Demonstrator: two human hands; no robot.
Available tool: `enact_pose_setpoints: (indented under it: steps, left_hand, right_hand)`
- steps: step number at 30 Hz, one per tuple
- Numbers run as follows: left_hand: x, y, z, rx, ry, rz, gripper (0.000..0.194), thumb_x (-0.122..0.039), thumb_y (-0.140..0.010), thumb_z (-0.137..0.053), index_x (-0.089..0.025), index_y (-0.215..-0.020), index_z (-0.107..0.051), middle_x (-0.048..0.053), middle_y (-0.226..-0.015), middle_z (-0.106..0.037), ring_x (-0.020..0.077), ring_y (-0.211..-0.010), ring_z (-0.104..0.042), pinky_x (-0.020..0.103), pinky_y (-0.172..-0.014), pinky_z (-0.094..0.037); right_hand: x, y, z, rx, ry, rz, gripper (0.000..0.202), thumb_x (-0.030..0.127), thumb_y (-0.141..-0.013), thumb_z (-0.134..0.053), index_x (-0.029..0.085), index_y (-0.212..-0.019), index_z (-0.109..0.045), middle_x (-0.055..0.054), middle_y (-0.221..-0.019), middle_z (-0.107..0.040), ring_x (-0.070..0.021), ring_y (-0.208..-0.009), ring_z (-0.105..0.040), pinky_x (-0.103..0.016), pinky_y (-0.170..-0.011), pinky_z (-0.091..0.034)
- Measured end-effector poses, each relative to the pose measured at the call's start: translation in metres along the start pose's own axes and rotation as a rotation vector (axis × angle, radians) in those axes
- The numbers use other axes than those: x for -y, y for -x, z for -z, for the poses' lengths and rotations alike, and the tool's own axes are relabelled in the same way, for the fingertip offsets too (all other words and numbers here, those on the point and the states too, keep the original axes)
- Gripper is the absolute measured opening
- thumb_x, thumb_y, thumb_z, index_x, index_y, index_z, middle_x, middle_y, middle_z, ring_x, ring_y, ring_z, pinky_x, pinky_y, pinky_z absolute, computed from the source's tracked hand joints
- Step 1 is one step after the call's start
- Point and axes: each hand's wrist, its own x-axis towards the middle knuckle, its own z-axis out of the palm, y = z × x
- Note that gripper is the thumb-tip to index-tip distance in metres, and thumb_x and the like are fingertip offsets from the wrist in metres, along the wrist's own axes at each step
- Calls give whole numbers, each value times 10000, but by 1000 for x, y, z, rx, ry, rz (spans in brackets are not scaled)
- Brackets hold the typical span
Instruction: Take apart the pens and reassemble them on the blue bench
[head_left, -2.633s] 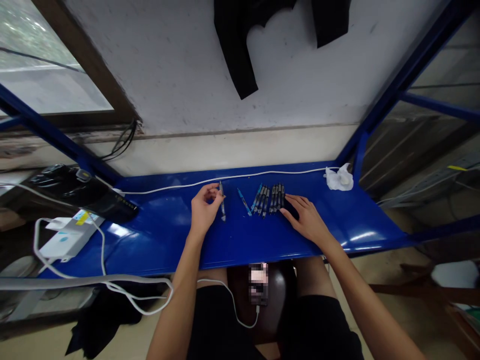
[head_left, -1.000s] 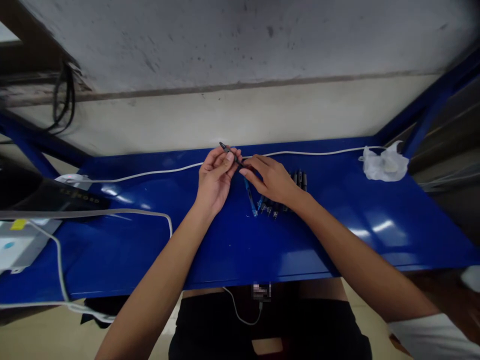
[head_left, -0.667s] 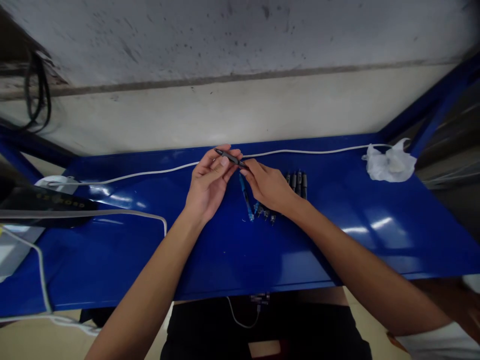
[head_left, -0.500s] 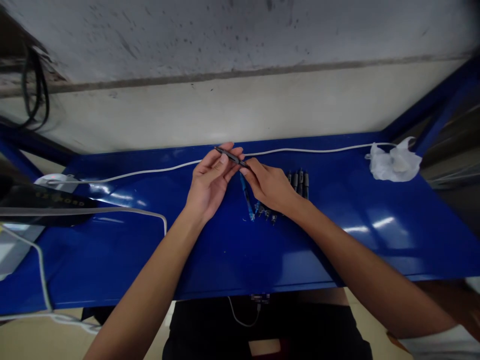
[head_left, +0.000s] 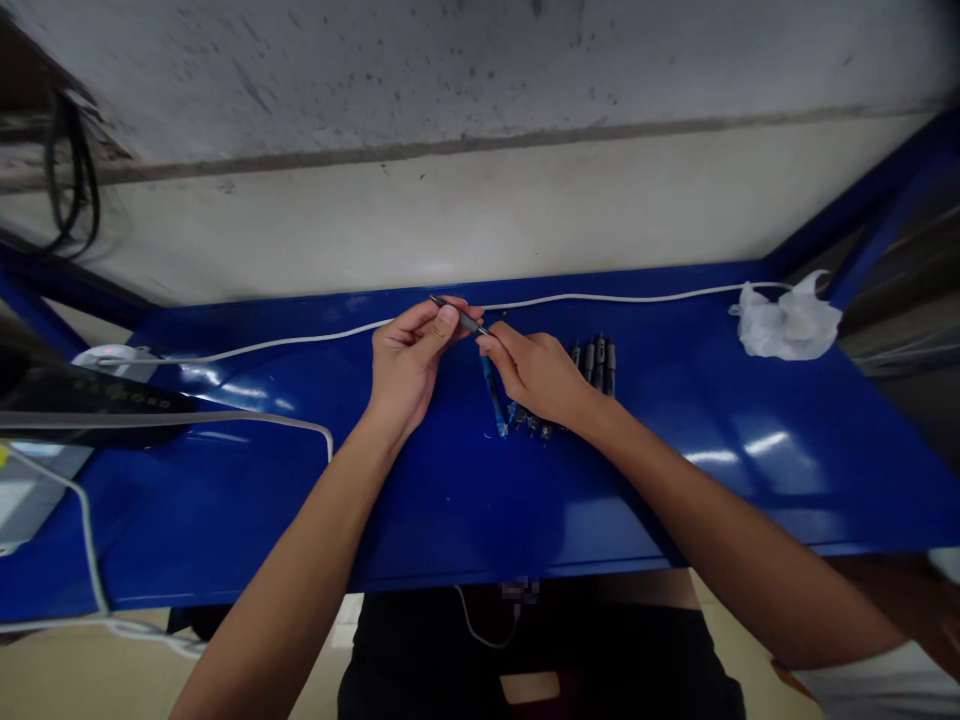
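Note:
A dark pen (head_left: 466, 320) lies slantwise between my two hands, above the back of the blue table. My left hand (head_left: 411, 352) pinches its barrel between thumb and fingers, the tip sticking out at the upper left. My right hand (head_left: 534, 368) closes its fingertips on the pen's other end, which they partly hide. Below the right hand rests a blue pen (head_left: 494, 398), and beside it several dark pens (head_left: 600, 362) lie side by side, partly covered by that hand.
A white cable (head_left: 600, 298) runs along the back of the blue table (head_left: 465, 520). At right sits a crumpled white plastic bag (head_left: 791, 318). A black box (head_left: 112, 405), a white device (head_left: 112, 360) and a looping grey-white cable (head_left: 247, 416) occupy the left side.
My left fingers have curled from a loose, spread hold into a tighter pinch on the pen. My right hand has barely moved.

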Motion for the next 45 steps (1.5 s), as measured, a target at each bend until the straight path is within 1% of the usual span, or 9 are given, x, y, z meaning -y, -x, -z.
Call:
enact_pose_setpoints:
  steps: [5, 12, 15, 20, 26, 33, 40, 42, 45]
  left_hand:
    - [1, 0, 0, -80, -95, -51, 208, -422, -894, -897, -226, -952, -862, 65, -1007, -846, 194, -926, -785, 356, -925, -632]
    - [9, -5, 2, -195, -167, -93, 290, -419, -840, -938, -209, -726, -774, 14, -778, -770, 151, -768, -736, 306, -806, -613]
    - [9, -4, 2, -153, -103, -57, 293, -432, -806, -963, -223, -827, -759, -11, -781, -746, 132, -745, -713, 280, -781, -607]
    - [4, 0, -2, 32, -36, -1, 380, -413, -854, -930, -253, -1169, -789, 73, -1128, -822, 225, -1056, -774, 381, -968, -625]
    - [13, -2, 2, -91, -104, -27, 205, -382, -856, -931, -232, -912, -802, 0, -808, -750, 135, -756, -713, 284, -801, -600]
    - [3, 0, -2, 70, -12, 31, 387, -330, -833, -938, -251, -1183, -792, 78, -1176, -819, 223, -1084, -766, 378, -996, -612]
    - [10, -4, 2, -48, -95, 27, 211, -349, -833, -947, -235, -957, -819, -2, -820, -760, 119, -736, -696, 267, -793, -594]
    - [11, -4, 3, -36, -84, 34, 236, -366, -837, -945, -245, -1000, -824, 0, -846, -758, 118, -741, -692, 262, -781, -593]
    - [7, -3, 1, 46, -42, 56, 370, -356, -828, -947, -259, -1156, -805, 54, -1088, -809, 169, -915, -755, 314, -875, -620]
  right_hand:
    - [4, 0, 1, 33, 0, -23, 508, 486, -1202, -258, 163, -1228, -650, -87, -904, -776, -189, -727, -689, -284, -659, -402]
    - [5, -2, 5, 69, 158, -10, 582, 517, -1205, -219, 150, -1202, -671, -69, -793, -740, -179, -630, -615, -312, -613, -287]
    - [3, -2, 5, 63, 177, -1, 590, 527, -1204, -220, 155, -1201, -677, -67, -800, -744, -185, -643, -620, -319, -628, -293]
    - [0, -1, 3, 25, 180, -2, 586, 519, -1202, -218, 154, -1243, -674, -76, -838, -763, -188, -660, -625, -323, -640, -305]
    - [1, 0, 1, 45, 210, 10, 621, 543, -1195, -194, 161, -1188, -684, -71, -779, -743, -194, -629, -613, -326, -623, -283]
    - [-2, -1, 3, -6, 202, 16, 574, 499, -1198, -230, 144, -1220, -681, -78, -825, -759, -187, -631, -608, -328, -625, -281]
    - [-2, -1, 2, 4, 223, 26, 599, 497, -1199, -210, 148, -1154, -695, -69, -750, -735, -180, -607, -593, -331, -621, -271]
    - [0, -1, 2, 8, 231, 27, 600, 493, -1198, -206, 149, -1151, -695, -71, -755, -740, -184, -607, -598, -335, -618, -271]
    - [0, -1, 3, 1, 221, 17, 584, 485, -1195, -212, 148, -1171, -688, -78, -788, -755, -186, -619, -608, -335, -619, -288]
